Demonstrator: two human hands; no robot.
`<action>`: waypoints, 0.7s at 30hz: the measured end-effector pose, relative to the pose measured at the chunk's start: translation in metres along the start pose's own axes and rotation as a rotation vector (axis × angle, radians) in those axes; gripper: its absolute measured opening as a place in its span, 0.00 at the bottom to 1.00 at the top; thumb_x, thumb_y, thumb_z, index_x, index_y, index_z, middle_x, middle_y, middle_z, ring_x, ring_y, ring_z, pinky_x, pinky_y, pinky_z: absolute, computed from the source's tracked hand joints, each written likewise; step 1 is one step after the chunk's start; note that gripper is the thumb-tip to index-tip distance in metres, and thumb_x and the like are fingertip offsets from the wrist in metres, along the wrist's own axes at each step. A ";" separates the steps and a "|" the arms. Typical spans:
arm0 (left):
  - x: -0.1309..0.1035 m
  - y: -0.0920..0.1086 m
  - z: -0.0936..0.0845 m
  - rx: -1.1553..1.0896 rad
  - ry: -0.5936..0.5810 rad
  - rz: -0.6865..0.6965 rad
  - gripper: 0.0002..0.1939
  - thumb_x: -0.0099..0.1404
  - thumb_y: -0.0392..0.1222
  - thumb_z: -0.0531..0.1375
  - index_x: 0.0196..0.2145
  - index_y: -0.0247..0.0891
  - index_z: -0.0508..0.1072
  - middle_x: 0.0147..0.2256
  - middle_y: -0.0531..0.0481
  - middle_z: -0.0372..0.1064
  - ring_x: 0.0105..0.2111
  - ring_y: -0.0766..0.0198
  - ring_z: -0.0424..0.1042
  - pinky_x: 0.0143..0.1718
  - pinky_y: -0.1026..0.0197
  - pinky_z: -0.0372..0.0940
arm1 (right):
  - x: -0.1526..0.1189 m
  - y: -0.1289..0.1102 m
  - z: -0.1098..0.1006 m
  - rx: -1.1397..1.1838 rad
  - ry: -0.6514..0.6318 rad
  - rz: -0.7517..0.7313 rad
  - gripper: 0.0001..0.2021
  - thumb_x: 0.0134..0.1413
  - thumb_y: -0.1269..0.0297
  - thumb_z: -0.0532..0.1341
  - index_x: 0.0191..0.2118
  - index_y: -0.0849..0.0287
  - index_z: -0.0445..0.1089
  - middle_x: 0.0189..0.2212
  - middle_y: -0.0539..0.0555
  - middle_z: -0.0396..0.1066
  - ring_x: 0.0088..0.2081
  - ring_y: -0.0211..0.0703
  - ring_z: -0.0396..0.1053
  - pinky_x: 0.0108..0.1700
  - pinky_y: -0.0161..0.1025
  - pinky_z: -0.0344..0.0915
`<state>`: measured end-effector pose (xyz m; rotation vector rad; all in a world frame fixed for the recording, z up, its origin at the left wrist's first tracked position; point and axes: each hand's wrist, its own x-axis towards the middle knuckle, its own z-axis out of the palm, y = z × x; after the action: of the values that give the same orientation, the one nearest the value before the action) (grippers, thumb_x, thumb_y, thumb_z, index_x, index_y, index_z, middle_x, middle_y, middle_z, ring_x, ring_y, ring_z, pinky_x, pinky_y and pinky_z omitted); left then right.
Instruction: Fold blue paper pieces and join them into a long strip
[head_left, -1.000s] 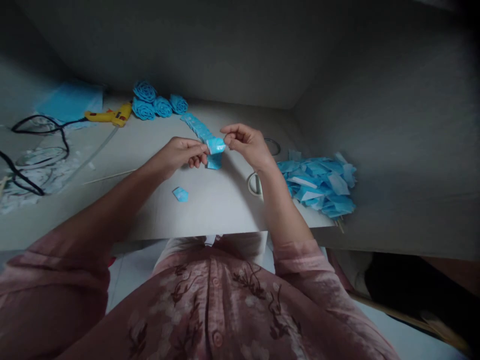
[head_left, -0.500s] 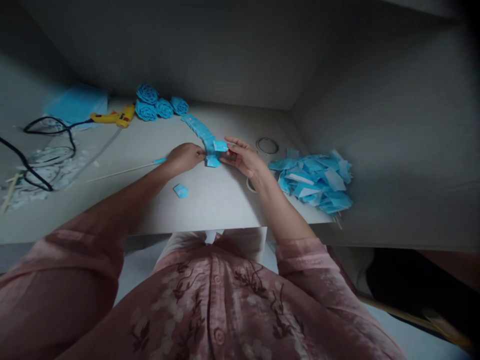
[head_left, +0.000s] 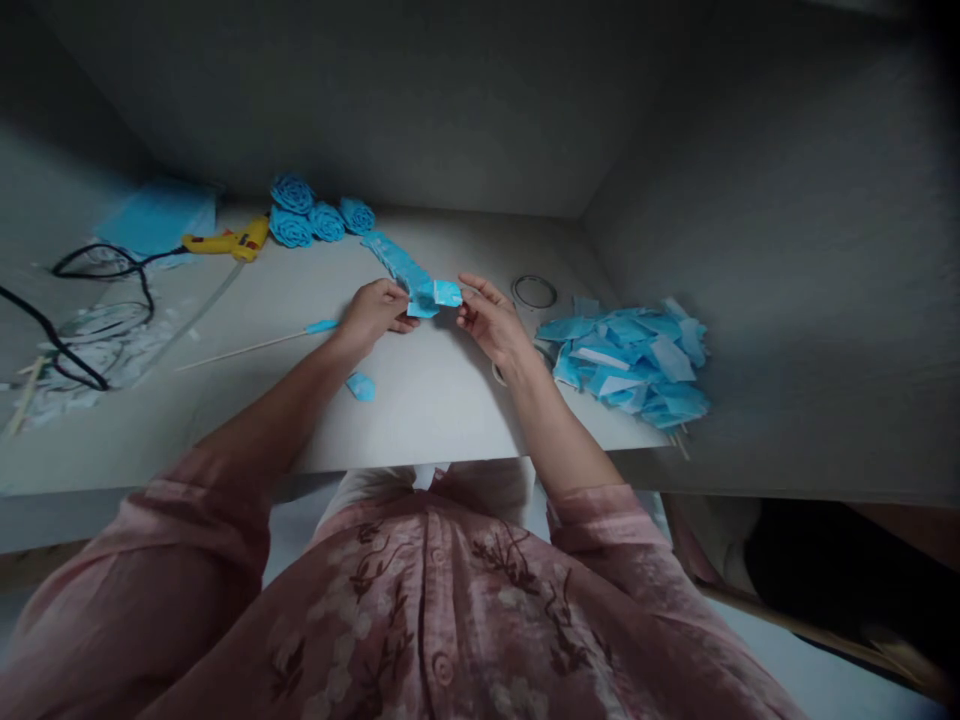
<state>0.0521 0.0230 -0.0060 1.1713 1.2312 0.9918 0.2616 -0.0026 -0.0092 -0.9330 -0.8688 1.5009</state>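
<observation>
My left hand [head_left: 373,315] pinches a small blue piece [head_left: 423,309] between thumb and fingers above the table. From the right, my right hand [head_left: 491,320] grips a folded blue piece [head_left: 448,293] with a pale underside, and the two pieces meet or overlap. Just behind them a row of overlapping blue pieces [head_left: 394,260] runs back to the left. Below my left wrist lies a loose blue piece [head_left: 362,386]. A thin stick with a blue tip [head_left: 321,326] rests left of that hand.
Several blue rolled flowers [head_left: 291,226] sit at the back left beside a yellow glue gun [head_left: 238,242] with a black cord. Blue sheets [head_left: 161,215] and white scraps [head_left: 112,340] lie farther left. At right are a metal ring [head_left: 535,291] and a heap of blue pieces [head_left: 630,355].
The blue piece at my left fingers has come up and closer to the one in my right hand. My right hand has shifted slightly to the right with its piece.
</observation>
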 end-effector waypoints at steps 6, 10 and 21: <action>-0.019 -0.001 0.001 -0.170 -0.003 -0.044 0.12 0.67 0.31 0.67 0.43 0.39 0.69 0.29 0.54 0.77 0.28 0.64 0.80 0.35 0.61 0.75 | -0.009 0.002 0.008 -0.105 -0.091 -0.059 0.27 0.38 0.54 0.82 0.45 0.54 0.77 0.28 0.43 0.73 0.28 0.33 0.66 0.30 0.32 0.64; -0.023 -0.004 0.003 -0.266 -0.024 -0.073 0.15 0.65 0.30 0.66 0.49 0.38 0.75 0.29 0.55 0.76 0.28 0.66 0.77 0.36 0.62 0.73 | -0.017 0.004 0.014 -0.178 -0.175 -0.047 0.28 0.40 0.49 0.83 0.45 0.54 0.77 0.28 0.43 0.73 0.27 0.33 0.65 0.30 0.34 0.64; -0.018 -0.024 0.004 -0.304 -0.018 -0.001 0.27 0.66 0.35 0.67 0.63 0.40 0.78 0.44 0.46 0.84 0.37 0.63 0.79 0.44 0.61 0.73 | -0.019 0.004 0.017 -0.254 -0.176 -0.069 0.31 0.37 0.43 0.83 0.43 0.54 0.76 0.25 0.42 0.72 0.23 0.31 0.62 0.26 0.34 0.59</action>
<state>0.0531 0.0015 -0.0271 0.9390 1.0242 1.1210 0.2465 -0.0227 -0.0035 -0.9526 -1.2297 1.4502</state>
